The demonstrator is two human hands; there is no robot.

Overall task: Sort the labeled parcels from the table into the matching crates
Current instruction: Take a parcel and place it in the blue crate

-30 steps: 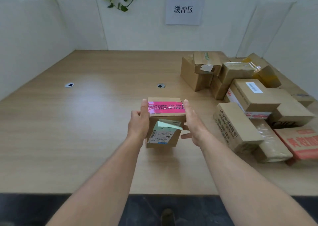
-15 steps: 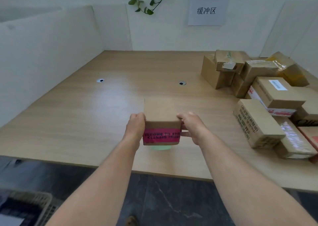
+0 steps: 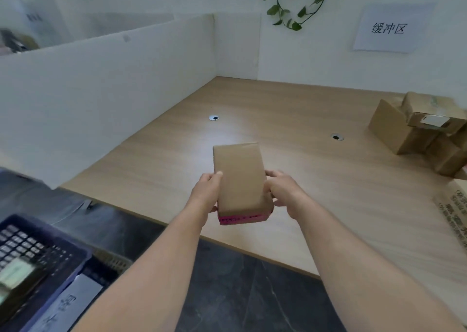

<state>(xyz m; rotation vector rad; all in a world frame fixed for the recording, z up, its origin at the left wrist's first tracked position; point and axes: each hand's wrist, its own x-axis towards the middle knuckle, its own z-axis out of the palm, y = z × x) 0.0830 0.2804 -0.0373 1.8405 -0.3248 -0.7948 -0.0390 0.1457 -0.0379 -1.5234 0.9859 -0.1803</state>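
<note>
Over the near edge of the worktop (image 3: 278,119), left hand (image 3: 206,195) and right hand (image 3: 285,192) grip opposite sides of the parcel (image 3: 240,177), fingers curled; carry it level and match its label to the blue crate (image 3: 50,250) before lowering.

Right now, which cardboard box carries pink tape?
The box held between the left hand and right hand, pink along its near edge; the stacked boxes at right show none.
</note>
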